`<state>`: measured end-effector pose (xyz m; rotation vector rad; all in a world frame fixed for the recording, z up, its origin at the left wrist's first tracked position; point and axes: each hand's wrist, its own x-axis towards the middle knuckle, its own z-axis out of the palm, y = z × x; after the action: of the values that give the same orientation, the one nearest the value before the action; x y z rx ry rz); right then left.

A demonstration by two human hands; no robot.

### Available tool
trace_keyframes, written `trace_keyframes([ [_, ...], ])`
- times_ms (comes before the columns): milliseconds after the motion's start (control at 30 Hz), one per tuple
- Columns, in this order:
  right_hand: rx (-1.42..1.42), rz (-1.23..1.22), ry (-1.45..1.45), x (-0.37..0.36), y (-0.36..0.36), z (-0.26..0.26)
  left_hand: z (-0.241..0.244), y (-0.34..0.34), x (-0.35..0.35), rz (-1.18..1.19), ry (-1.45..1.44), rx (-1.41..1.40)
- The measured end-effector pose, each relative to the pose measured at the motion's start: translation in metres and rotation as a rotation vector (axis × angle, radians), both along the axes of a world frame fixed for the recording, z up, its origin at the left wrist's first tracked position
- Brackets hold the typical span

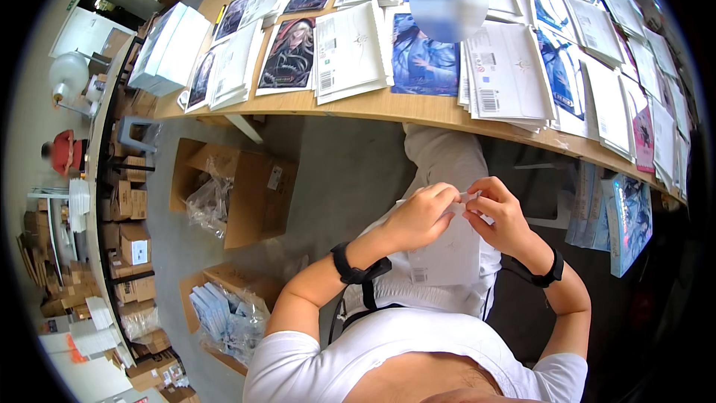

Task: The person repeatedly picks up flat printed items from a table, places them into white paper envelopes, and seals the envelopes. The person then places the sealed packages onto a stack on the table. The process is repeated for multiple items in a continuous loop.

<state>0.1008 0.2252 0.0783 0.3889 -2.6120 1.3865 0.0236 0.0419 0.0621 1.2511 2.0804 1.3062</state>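
A flat white cardboard envelope with a barcode in its lower left corner rests over my lap. My left hand pinches its upper edge between thumb and fingers. Close beside it, my right hand grips the same edge, with the fingertips of both hands nearly meeting. My fingers hide part of that edge, so whether a flap is open there cannot be made out. On the wooden table beyond my knees lie stacks of similar white envelopes and illustrated cards.
A white box stack stands at the table's left end. On the floor to the left are an open carton with plastic wrap and another carton holding blue packs. Blue illustrated boxes stand under the table at right. A person is far left.
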Motion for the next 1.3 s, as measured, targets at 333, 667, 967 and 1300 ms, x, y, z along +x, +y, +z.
trace_keyframes([
  [333, -0.105, -0.037, -0.076, -0.015, -0.003, -0.006, 0.007, -0.011, -0.011, 0.144, -0.122, -0.052],
  [667, -0.106, 0.001, -0.228, -0.015, 0.002, 0.001, 0.001, -0.007, -0.004, 0.120, -0.195, -0.051],
  [967, -0.352, -0.007, -0.590, 0.016, 0.012, -0.023, -0.003, -0.012, -0.007, 0.145, -0.190, -0.004],
  [1300, -0.678, 0.022, -0.866, 0.041, 0.033, 0.008, -0.019, -0.019, -0.017, 0.159, -0.311, -0.031],
])
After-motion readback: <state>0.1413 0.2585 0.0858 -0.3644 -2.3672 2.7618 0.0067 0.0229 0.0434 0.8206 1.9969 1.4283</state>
